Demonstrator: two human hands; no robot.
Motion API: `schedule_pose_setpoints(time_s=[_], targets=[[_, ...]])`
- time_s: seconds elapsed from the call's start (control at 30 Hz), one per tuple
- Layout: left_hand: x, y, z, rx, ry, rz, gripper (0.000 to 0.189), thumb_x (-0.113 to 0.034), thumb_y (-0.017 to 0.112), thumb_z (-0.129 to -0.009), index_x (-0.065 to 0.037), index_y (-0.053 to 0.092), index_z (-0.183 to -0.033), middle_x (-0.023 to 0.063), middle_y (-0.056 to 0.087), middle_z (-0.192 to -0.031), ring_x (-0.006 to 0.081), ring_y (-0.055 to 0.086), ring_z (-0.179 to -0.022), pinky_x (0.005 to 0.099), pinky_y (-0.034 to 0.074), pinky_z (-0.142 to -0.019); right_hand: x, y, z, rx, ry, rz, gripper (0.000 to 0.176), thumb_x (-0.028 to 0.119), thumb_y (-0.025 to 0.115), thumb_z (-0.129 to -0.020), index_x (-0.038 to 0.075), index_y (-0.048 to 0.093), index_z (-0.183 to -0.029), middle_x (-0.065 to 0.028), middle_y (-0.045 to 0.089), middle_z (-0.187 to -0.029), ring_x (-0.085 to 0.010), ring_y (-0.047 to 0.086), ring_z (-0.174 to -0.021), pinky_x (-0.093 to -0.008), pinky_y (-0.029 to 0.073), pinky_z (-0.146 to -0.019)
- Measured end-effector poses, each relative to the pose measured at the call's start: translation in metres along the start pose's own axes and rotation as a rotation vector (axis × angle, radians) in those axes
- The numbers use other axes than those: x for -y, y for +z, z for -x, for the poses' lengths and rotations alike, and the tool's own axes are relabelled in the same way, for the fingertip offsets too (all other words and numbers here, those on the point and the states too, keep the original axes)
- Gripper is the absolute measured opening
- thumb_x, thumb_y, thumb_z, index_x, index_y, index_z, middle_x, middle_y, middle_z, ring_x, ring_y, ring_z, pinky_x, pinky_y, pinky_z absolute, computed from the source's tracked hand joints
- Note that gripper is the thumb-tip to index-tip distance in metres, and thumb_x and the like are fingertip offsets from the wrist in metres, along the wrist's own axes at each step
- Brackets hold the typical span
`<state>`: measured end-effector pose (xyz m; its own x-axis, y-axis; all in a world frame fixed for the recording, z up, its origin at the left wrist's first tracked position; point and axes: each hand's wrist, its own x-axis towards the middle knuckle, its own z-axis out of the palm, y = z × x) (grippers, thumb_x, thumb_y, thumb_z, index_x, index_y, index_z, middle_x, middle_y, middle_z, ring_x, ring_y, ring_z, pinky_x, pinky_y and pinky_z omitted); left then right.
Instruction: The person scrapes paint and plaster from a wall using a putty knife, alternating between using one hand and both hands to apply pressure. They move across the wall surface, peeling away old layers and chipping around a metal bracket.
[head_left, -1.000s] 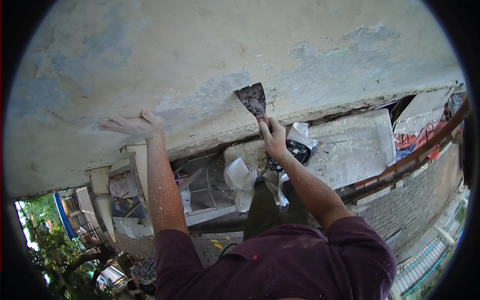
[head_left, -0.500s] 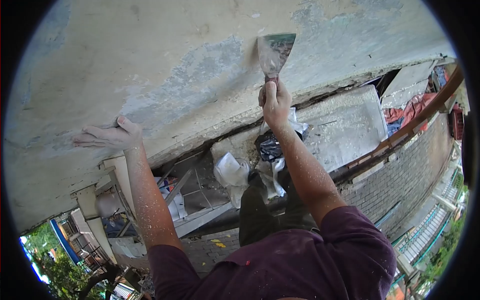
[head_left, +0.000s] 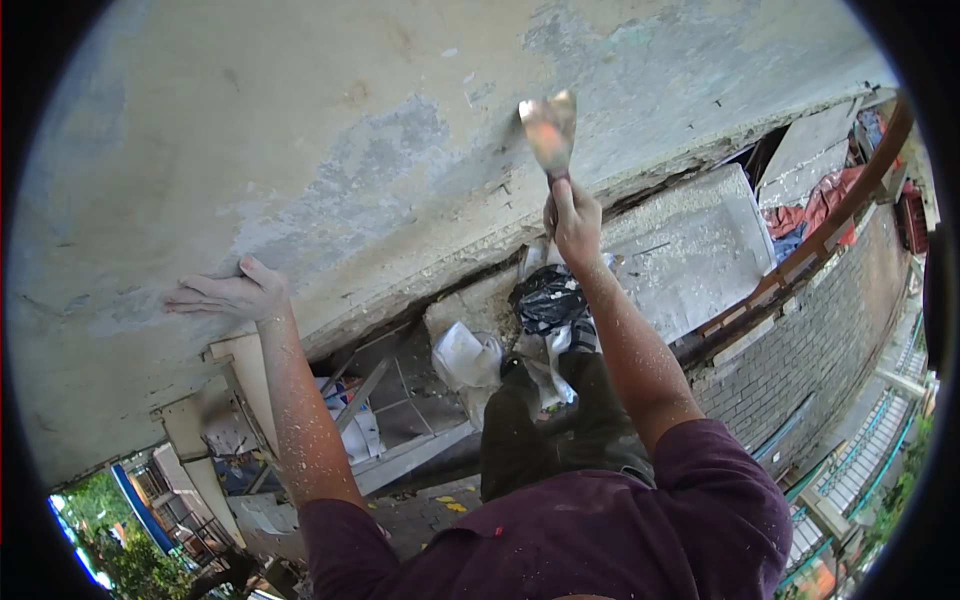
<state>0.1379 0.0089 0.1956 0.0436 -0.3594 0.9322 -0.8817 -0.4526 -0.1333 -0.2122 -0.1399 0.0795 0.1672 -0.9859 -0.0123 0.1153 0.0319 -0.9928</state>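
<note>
My right hand (head_left: pixel 575 222) is wrapped round the handle of a putty knife (head_left: pixel 550 135), its wide metal blade pointing up along the wall (head_left: pixel 280 100). The blade looks slightly smeared by motion and overlaps pale paint in this view. Grey bare patches (head_left: pixel 375 160) show where the paint is gone, left of the blade. At the left, my left hand (head_left: pixel 235 292) lies against the wall with its fingers stretched out and dusted white. Both forearms carry specks of pale dust.
Below the wall, a ledge board (head_left: pixel 690 250) is strewn with flakes. A black plastic bag (head_left: pixel 548 300) and a white bag (head_left: pixel 467 355) lie near my feet. A metal frame (head_left: pixel 415 450) stands at the left, and a brown pipe (head_left: pixel 880 170) curves past on the right.
The putty knife and my right hand have moved down the view and slightly right, with the blade turned. My left hand stays spread on the wall while the view has shifted a little.
</note>
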Motion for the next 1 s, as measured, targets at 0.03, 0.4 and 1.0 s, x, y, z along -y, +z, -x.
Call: schedule_pose_setpoints(time_s=[0.03, 0.4, 1.0], targets=[[0.0, 0.002, 0.0, -0.003, -0.011, 0.011, 0.079, -0.052, 0.032, -0.093, 0.001, 0.007, -0.146, 0.0312, -0.006, -0.149, 0.0524, -0.006, -0.136, 0.0657, 0.0, -0.104, -0.001, 0.0, -0.001, -0.011, -0.018, -0.009, 0.035, 0.026, 0.051, -0.096, 0.002, 0.055, -0.07, 0.0033, 0.046, -0.051, -0.0038, 0.042, -0.046, -0.0224, 0.033, -0.042], [0.003, 0.004, -0.001, -0.029, 0.013, -0.002, 0.08, -0.053, 0.032, -0.093, 0.0, 0.006, -0.146, 0.0313, -0.005, -0.149, 0.0522, -0.006, -0.136, 0.0657, 0.0, -0.104, 0.019, -0.023, -0.01, -0.028, 0.042, -0.091, 0.033, 0.027, 0.048, -0.097, 0.001, 0.058, -0.08, 0.0031, 0.045, -0.052, -0.0042, 0.041, -0.042, -0.0219, 0.031, -0.038], [-0.016, 0.027, 0.067, 0.079, 0.027, -0.014, 0.086, -0.056, 0.034, -0.091, 0.002, 0.002, -0.145, 0.0333, -0.009, -0.147, 0.0551, -0.01, -0.134, 0.0685, -0.002, -0.102, 0.038, 0.021, -0.036, 0.108, -0.199, 0.023, 0.028, 0.024, 0.054, -0.094, 0.002, 0.055, -0.078, 0.003, 0.047, -0.056, -0.0042, 0.043, -0.052, -0.0221, 0.034, -0.047]])
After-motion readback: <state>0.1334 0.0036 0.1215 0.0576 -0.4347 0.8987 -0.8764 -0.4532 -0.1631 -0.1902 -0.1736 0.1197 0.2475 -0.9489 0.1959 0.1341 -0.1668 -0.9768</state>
